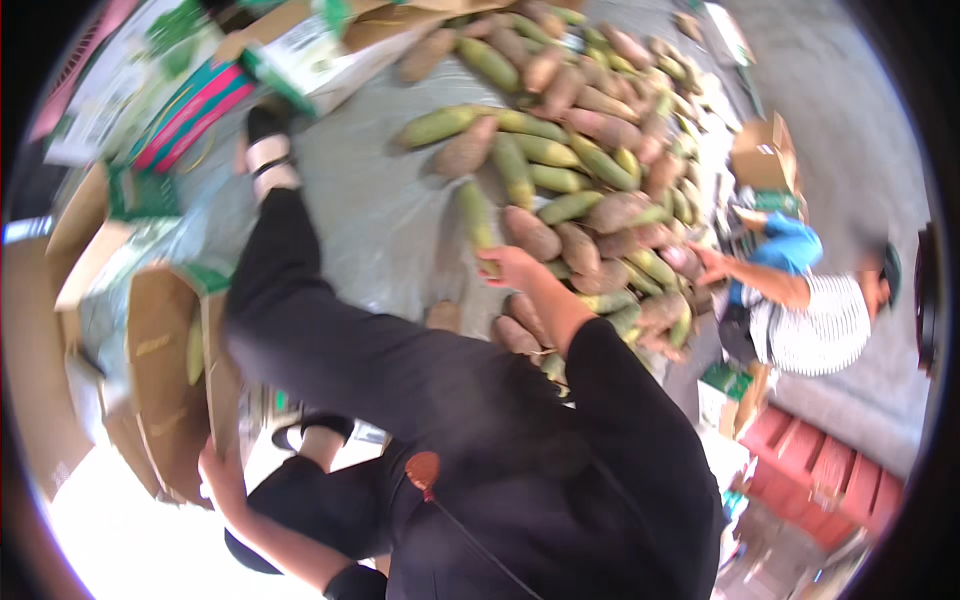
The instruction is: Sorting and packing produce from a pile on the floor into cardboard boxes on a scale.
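Note:
My right hand is closed round the lower end of a long green radish at the near left edge of a big heap. The heap mixes green radishes with brownish-pink root vegetables that look like sweet potatoes. At the lower left, my left hand grips the edge of an open cardboard box. Another green vegetable shows inside that box. Motion blurs some detail.
Grey sheeting covers the floor. Across the heap, a person in a striped shirt reaches a hand into it. More cartons stand behind, with red crates at the lower right. A striped bag lies at the upper left.

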Available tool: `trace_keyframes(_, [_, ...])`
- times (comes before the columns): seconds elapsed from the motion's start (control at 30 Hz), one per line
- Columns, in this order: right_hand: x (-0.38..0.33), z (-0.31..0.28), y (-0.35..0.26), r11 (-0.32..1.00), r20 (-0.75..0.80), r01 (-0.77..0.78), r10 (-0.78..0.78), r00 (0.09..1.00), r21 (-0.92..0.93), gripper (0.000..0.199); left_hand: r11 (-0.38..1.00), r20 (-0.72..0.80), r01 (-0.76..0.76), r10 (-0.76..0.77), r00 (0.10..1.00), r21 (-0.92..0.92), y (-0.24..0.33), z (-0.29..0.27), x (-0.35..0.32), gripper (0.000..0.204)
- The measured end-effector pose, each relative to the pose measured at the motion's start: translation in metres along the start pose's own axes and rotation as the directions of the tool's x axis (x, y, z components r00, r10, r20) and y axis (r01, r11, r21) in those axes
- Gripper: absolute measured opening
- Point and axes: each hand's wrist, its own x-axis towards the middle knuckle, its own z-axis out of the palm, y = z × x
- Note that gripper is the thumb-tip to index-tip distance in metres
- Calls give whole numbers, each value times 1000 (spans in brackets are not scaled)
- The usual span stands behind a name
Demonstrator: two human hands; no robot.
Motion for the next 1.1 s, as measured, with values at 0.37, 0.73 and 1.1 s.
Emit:
trace_keyframes(0.37, [-107, 71, -90, 728, 287, 536, -454, 844, -426, 33, 997, -145, 0, -10, 989, -75, 13, 3, -5, 30])
trace_keyframes(0.73, [-253, 325, -181, -197, 864, 883, -378, 332, -426, 53, 999, -193, 46, -39, 980, 29, -15, 4, -28, 28])
trace_keyframes(1.1, [-182, 492, -40, -674, 920, 722, 164, 355, -158, 36, 994, -170, -22, 40, 985, 103, -16, 7, -17, 29])
